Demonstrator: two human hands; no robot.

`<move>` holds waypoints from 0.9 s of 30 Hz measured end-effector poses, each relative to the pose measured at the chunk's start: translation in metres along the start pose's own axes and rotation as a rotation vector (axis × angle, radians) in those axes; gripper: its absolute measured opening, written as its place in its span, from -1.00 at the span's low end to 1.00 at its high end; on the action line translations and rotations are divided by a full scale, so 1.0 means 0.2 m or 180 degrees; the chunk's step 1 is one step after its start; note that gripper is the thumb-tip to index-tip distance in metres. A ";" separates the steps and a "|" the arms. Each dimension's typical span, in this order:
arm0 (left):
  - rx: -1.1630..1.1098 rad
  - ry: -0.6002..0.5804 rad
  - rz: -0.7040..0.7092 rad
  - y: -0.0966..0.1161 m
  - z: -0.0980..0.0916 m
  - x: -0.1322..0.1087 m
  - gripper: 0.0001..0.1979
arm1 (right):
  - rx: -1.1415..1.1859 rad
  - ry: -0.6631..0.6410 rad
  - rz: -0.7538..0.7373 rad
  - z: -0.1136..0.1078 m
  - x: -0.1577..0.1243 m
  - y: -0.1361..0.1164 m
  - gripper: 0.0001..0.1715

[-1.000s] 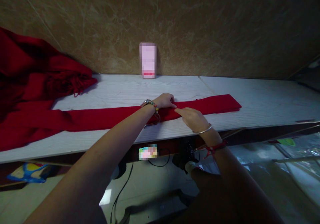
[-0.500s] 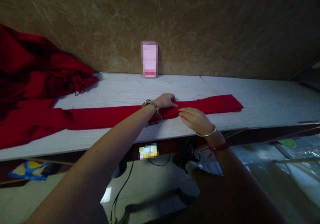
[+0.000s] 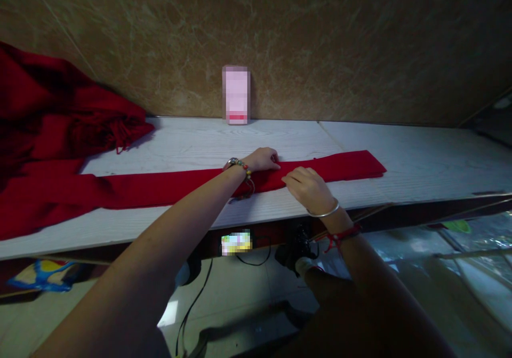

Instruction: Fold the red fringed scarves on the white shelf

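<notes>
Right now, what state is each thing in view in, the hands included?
Red cloth strip: laid long and narrow along the white counter.
Left hand: fingers curled, resting on the strip.
Right hand: fingers bent at the strip's near edge; grip unclear.
Red cloth pile: rumpled, fringe showing.
Phone: propped upright against the wall, display pixelated.
Beaded bracelet: worn, left wrist.
Silver bangle: worn, right wrist.
Blue packet: below the counter, seal unclear.

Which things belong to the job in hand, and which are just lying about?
In the job:
red cloth strip
left hand, on the strip
right hand, at its edge
white table

Apparently just lying about:
pink item against the wall
blue-and-yellow packet below
perhaps the fringed red bundle
</notes>
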State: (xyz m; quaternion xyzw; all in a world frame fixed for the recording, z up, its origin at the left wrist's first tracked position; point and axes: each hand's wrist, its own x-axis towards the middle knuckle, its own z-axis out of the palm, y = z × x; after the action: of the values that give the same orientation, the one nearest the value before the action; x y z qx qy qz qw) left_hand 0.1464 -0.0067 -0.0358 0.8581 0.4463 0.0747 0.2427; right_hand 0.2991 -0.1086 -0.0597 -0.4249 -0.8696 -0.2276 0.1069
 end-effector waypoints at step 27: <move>-0.0873 0.0045 -0.0082 -0.02 0.01 0.06 -0.74 | -0.0288 -0.0231 0.0572 -0.05 0.00 -0.09 -0.76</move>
State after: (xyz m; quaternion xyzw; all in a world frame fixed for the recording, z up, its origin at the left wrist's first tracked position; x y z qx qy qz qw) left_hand 0.1503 0.0039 -0.0404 0.8105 0.4446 0.1380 0.3555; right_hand 0.2838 -0.1238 -0.0557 -0.5136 -0.8201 -0.2406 0.0760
